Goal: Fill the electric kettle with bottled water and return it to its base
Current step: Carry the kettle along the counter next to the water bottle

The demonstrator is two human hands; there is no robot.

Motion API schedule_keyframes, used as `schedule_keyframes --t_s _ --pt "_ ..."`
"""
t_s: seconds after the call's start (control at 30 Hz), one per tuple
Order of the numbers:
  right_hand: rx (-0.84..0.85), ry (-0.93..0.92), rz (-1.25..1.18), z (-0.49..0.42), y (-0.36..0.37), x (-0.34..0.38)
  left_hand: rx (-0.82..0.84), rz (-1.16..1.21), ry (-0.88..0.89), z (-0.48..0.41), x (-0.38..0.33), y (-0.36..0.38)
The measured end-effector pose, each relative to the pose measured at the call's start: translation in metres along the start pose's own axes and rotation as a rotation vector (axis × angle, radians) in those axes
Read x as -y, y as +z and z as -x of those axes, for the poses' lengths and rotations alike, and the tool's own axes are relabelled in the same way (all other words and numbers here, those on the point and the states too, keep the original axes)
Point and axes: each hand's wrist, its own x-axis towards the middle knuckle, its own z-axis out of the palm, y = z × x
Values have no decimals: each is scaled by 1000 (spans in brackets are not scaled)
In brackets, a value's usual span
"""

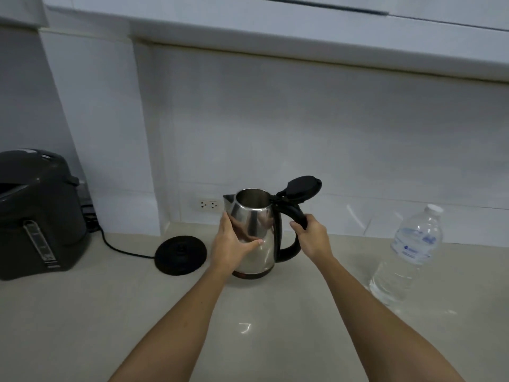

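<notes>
A steel electric kettle (257,221) with a black handle stands on the counter, its black lid (303,188) flipped open and upright. My left hand (230,244) is pressed around the kettle's left side. My right hand (311,238) grips the black handle. The round black base (180,255) lies on the counter just left of the kettle, with its cord running off to the left. A clear water bottle (407,255) with a white cap stands at the right, capped, apart from both hands.
A dark grey hot-water dispenser (35,213) stands at the far left. A wall socket (209,205) sits low on the white wall behind the kettle. The beige counter (82,326) stretches toward me.
</notes>
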Motion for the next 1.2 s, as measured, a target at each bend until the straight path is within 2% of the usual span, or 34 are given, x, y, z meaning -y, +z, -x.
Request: schedule_keyframes --t_s 0.23,0.5,1.2 --pt "15 56 9 29 -48 -62 30 -19 -46 55 -21 62" --pt "69 86 -12 46 -57 -107 42 -42 -115 92 -20 95" --pt "126 80 49 49 -62 -119 45 -93 -135 100 -16 106"
